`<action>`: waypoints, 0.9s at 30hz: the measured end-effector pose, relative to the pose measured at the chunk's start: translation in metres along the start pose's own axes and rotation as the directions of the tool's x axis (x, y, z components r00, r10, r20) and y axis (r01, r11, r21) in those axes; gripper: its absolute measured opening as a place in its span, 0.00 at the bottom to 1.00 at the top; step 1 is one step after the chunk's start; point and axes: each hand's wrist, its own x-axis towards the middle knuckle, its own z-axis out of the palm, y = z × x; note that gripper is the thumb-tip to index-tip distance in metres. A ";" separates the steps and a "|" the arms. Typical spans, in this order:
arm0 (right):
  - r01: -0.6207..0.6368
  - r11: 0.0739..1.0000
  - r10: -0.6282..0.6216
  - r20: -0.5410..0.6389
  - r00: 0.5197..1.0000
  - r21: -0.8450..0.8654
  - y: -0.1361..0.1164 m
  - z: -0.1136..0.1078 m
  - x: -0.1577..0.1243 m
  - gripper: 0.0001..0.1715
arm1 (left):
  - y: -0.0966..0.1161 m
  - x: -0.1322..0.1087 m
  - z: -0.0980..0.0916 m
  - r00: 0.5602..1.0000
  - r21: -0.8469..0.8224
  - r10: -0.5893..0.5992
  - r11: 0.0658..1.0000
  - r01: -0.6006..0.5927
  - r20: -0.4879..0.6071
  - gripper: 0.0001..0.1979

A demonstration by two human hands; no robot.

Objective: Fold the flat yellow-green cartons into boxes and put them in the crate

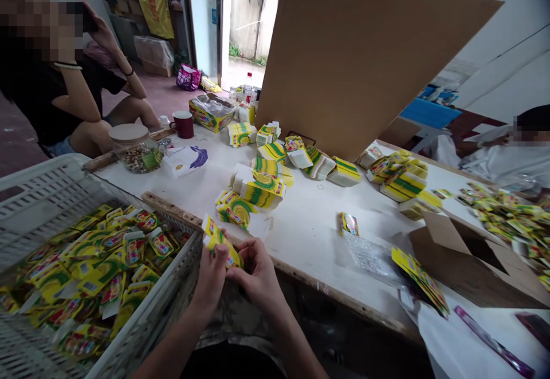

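My left hand (211, 273) is closed around a small yellow carton (224, 248) at the front edge of the table, thumb on its face. A white end flap sticks up from the carton's upper left end. At the carton's lower right end, my right hand (258, 273) pinches it with thumb and curled fingers. Just beyond the hands lie a loose pile of yellow cartons (234, 208) and a thicker stack of flat ones (258, 187). To the left, a white plastic crate (97, 167) holds many similar yellow cartons.
A large cardboard sheet (365, 58) stands across the table behind more carton stacks (344, 171). A jar (136, 150), a mug (183, 124) and a tissue box (184, 161) are at the left. An opened cardboard box (476, 270) sits right. Two people (77, 93) are nearby.
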 end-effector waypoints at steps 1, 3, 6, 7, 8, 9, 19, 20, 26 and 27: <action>0.019 0.999 -0.019 -0.002 1.000 -0.037 -0.001 -0.004 0.001 0.23 | 0.000 0.000 -0.002 1.000 0.034 0.010 0.999 -0.011 0.016 0.22; 0.037 0.994 -0.039 -0.015 0.999 -0.102 -0.004 -0.013 0.003 0.14 | -0.001 0.000 -0.006 0.999 0.075 0.001 0.997 -0.004 0.040 0.19; 0.014 0.991 -0.022 -0.057 0.998 -0.130 -0.005 -0.025 0.007 0.16 | -0.008 0.001 -0.010 0.996 0.128 -0.061 0.990 0.052 0.070 0.16; 0.003 0.993 -0.009 -0.057 0.998 -0.119 -0.004 -0.028 0.008 0.18 | -0.010 0.002 -0.011 0.993 0.131 -0.083 0.989 0.072 0.082 0.16; -0.005 0.995 0.001 -0.037 0.999 -0.102 -0.003 -0.029 0.009 0.18 | -0.013 0.003 -0.012 0.990 0.129 -0.102 0.988 0.089 0.096 0.16; -0.005 0.996 0.005 -0.006 1.000 -0.089 -0.002 -0.030 0.010 0.17 | -0.014 0.003 -0.011 0.987 0.125 -0.114 0.987 0.099 0.114 0.16; 0.210 0.919 -0.191 0.090 0.978 -0.334 0.004 -0.012 0.000 0.23 | -0.008 0.003 -0.002 0.994 0.027 0.005 1.000 -0.008 0.108 0.24; 0.173 0.953 -0.153 0.098 0.983 -0.251 0.003 -0.013 0.000 0.22 | -0.007 0.003 -0.003 0.993 0.022 -0.009 1.000 0.007 0.120 0.24; -0.179 0.935 0.159 0.091 0.983 0.307 0.003 -0.020 -0.001 0.23 | -0.006 -0.001 -0.003 0.986 -0.032 -0.034 0.999 0.039 0.161 0.26; -0.207 0.918 0.183 0.104 0.978 0.339 0.002 -0.020 -0.002 0.25 | -0.006 -0.002 -0.002 0.984 -0.036 -0.025 0.999 0.032 0.176 0.27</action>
